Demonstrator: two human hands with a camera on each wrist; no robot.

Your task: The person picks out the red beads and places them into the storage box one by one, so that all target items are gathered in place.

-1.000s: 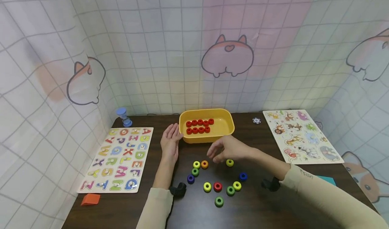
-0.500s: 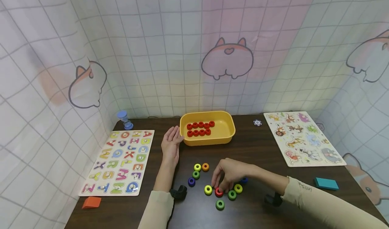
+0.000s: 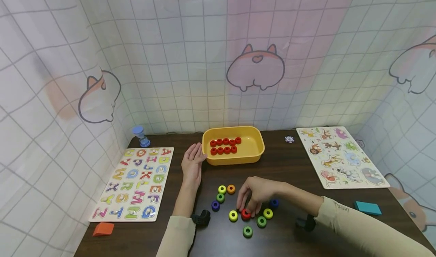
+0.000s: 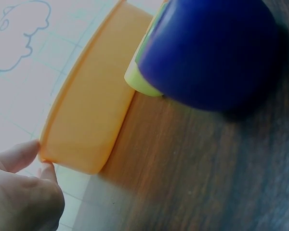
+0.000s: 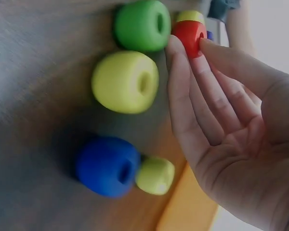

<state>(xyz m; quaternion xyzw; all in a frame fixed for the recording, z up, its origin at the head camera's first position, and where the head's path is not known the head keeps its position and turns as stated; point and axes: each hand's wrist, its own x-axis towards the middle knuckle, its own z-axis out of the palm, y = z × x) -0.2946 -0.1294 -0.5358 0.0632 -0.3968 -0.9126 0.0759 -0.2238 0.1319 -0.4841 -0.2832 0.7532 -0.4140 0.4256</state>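
Observation:
My right hand (image 3: 260, 192) pinches a red bead (image 3: 246, 214) between thumb and fingertips, low over the table among the loose beads. In the right wrist view that red bead (image 5: 189, 37) shows its hole beside the thumb tip. My left hand (image 3: 192, 162) lies along the left side of a yellow tray (image 3: 238, 161), fingers extended and thumb at its front left corner. The left wrist view has the fingertips touching the rim of the tray (image 4: 89, 110). Inside the tray, several red beads (image 3: 220, 151) stand in two rows on the left.
Loose beads lie around my right hand: green (image 3: 247, 232), yellow (image 3: 233, 215), purple (image 3: 215, 206), orange (image 3: 231, 189) and blue (image 3: 274, 203). A letter puzzle board (image 3: 133, 185) and an hourglass (image 3: 141, 136) stand left. An animal puzzle board (image 3: 340, 156), poker chip (image 3: 289, 139) and teal block (image 3: 368, 207) are right.
My right hand has come down from in front of the tray toward me and taken hold of the red bead. My left hand stays at the tray's corner.

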